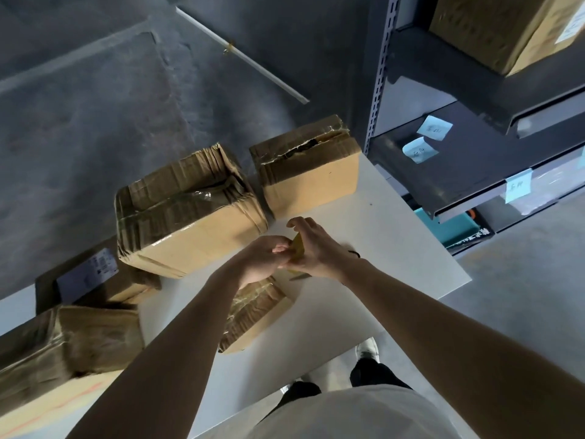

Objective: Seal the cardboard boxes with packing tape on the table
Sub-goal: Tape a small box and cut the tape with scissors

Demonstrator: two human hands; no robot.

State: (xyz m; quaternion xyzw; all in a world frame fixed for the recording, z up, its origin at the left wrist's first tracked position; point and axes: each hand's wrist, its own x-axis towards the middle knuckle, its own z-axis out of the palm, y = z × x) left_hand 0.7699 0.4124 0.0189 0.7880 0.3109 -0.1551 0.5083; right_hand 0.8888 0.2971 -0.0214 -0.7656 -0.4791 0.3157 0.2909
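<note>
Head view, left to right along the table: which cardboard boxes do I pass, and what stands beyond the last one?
Blurred taped box at the left edge → large taped box → box with torn top tape → metal shelving rack. The labelled box and the small near box overlap others, so they are omitted.

A dark grey, mottled wall (pixel 95 106) fills the far side, crossed at a slant by a thin white conduit (pixel 253 61) held by a clip. The white table (pixel 395 248) stands against it. To the right rises a grey metal shelving rack (pixel 381 74) with a perforated upright and dark shelves bearing pale blue sticky notes (pixel 434 128); a cardboard carton (pixel 493 26) sits on top. The floor (pixel 522 280) is pale grey concrete, evenly lit.
</note>
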